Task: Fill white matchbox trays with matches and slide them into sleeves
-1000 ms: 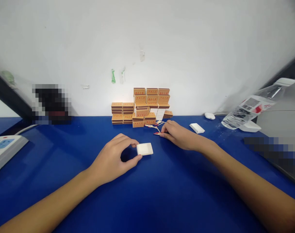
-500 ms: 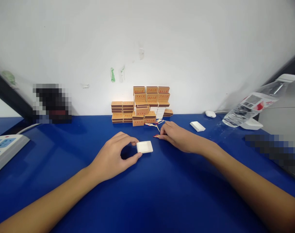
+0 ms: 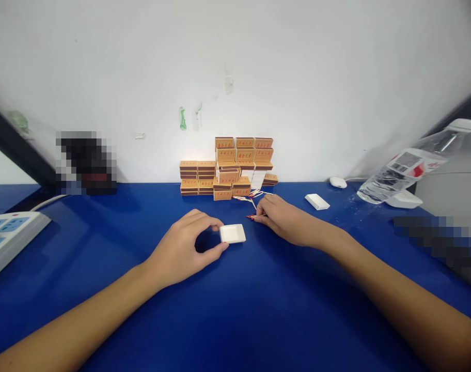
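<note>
The tray (image 3: 233, 234) lies on the blue table (image 3: 235, 320), in the middle, between the two hands. It is open upward, and its long axis runs from left to right, the right end turned very slightly away from the person. The left hand (image 3: 185, 248) has its thumb and forefinger set wide apart, holding the tray by the two corners of its left end; the other fingers are curved together behind.

The right hand (image 3: 280, 217) pinches a few matches (image 3: 250, 217) between thumb and bent fingers. Their red heads point to the left, and their sticks lie nearly level. How many they are, I cannot tell. These heads are just beyond the tray's far right corner, apart from it.

Farther off, loose matches (image 3: 242, 199) point in mixed directions, beside the stacked boxes (image 3: 244, 155). The boxes stand along the far table edge, near the wall (image 3: 297, 93). A white piece (image 3: 317, 201) lies aslant to the right of the right hand.

Between tray and boxes there is a strip of bare blue. Before the tray, the room is wide, reaching to the bottom of the view.
</note>
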`<state>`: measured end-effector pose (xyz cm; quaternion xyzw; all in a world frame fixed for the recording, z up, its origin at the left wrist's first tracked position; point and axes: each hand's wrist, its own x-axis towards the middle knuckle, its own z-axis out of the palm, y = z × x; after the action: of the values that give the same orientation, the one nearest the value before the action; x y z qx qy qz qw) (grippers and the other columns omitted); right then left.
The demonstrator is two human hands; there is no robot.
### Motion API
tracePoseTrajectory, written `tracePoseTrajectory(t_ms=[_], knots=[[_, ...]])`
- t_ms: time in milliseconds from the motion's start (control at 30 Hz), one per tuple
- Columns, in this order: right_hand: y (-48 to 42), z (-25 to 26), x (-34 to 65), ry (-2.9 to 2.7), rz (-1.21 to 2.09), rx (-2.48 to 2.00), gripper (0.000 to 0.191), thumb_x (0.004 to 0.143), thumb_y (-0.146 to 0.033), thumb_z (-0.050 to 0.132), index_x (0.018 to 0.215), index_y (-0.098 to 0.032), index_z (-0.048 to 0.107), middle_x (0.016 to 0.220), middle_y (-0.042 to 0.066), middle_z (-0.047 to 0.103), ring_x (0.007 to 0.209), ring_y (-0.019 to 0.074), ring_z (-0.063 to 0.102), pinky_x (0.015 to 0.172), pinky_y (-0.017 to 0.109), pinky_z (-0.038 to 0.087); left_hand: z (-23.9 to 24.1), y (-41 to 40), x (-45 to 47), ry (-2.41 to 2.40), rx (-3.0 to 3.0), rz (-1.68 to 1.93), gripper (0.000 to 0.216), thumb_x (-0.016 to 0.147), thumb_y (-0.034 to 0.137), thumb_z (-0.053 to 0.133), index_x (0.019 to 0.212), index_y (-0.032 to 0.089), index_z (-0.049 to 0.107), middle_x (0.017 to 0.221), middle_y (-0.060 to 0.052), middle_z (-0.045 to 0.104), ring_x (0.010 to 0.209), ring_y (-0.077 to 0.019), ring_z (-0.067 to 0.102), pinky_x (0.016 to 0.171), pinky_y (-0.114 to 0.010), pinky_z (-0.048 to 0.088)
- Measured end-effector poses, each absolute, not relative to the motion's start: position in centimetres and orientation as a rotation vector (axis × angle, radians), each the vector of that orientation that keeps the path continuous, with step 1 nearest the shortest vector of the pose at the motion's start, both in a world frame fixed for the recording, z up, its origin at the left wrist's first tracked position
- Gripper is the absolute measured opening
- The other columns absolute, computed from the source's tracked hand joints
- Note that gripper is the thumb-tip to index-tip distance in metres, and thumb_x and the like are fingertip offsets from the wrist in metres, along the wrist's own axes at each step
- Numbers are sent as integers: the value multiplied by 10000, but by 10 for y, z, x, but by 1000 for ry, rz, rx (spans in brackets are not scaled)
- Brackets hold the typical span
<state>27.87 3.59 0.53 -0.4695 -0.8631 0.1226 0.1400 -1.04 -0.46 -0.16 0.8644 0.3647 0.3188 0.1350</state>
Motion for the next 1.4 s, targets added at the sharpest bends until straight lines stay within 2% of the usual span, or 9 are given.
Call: tracePoseTrajectory(t_ms=[167, 367, 567, 800, 967, 1067, 1233, 1400], knots=[[33, 7, 278, -2529, 309, -1354, 271, 1051, -391, 418, 836, -236, 477, 980, 140, 626, 953, 298, 580, 844, 455, 491, -3, -3, -11, 1060, 2514, 928, 215, 912, 300, 743, 1112, 237, 697, 1046, -23, 732, 990, -210, 652, 899, -385, 551], [34, 8, 281, -2491, 278, -1341, 278, 1054, -358, 380, 843, -231, 509, 974, 144, 630, 958, 303, 581, 830, 449, 491, -3, -2, -11, 1059, 2513, 920, 217, 910, 299, 743, 1113, 239, 695, 1045, -32, 731, 993, -220, 652, 901, -399, 553], [17, 15, 262, -2471, 345, -1224, 232, 1086, -340, 406, 948, -224, 552, 1025, 115, 618, 967, 258, 576, 836, 398, 499, -3, -3, -10, 1069, 2514, 913, 204, 910, 297, 740, 1100, 242, 693, 1033, -31, 733, 987, -225, 656, 885, -397, 553], [-1, 10, 222, -2654, -5, -1034, 212, 1085, -226, 440, 959, -189, 607, 994, 116, 641, 919, 259, 563, 908, 441, 469, -5, -4, -7, 1020, 2525, 942, 177, 913, 277, 736, 1072, 220, 683, 1022, -42, 739, 980, -224, 660, 891, -397, 556], [3, 19, 240, -2521, 165, -1098, 167, 1083, -253, 454, 1040, -199, 606, 1061, 106, 635, 994, 252, 597, 874, 389, 482, -3, -4, -9, 1046, 2522, 920, 183, 915, 283, 737, 1081, 224, 689, 1025, -31, 733, 978, -218, 653, 887, -392, 550], [5, 27, 256, -2488, 302, -1156, 204, 1078, -275, 438, 990, -219, 613, 1030, 90, 625, 926, 228, 598, 829, 371, 482, -3, -4, -10, 1052, 2521, 913, 192, 917, 287, 736, 1095, 232, 692, 1034, -27, 732, 983, -217, 650, 888, -391, 549], [2, 32, 263, -2491, 445, -1210, 150, 1024, -368, 580, 980, -236, 636, 976, 57, 649, 840, 205, 590, 740, 346, 459, -3, -3, -9, 1058, 2517, 921, 218, 909, 279, 747, 1115, 237, 692, 1051, -27, 733, 994, -217, 651, 893, -386, 549], [-1, 26, 256, -2568, 514, -1199, 116, 1021, -279, 575, 929, -228, 625, 959, 41, 667, 811, 186, 589, 714, 330, 435, -4, -3, -10, 1059, 2520, 905, 215, 908, 281, 751, 1110, 236, 692, 1051, -27, 737, 1001, -222, 653, 896, -385, 550]])
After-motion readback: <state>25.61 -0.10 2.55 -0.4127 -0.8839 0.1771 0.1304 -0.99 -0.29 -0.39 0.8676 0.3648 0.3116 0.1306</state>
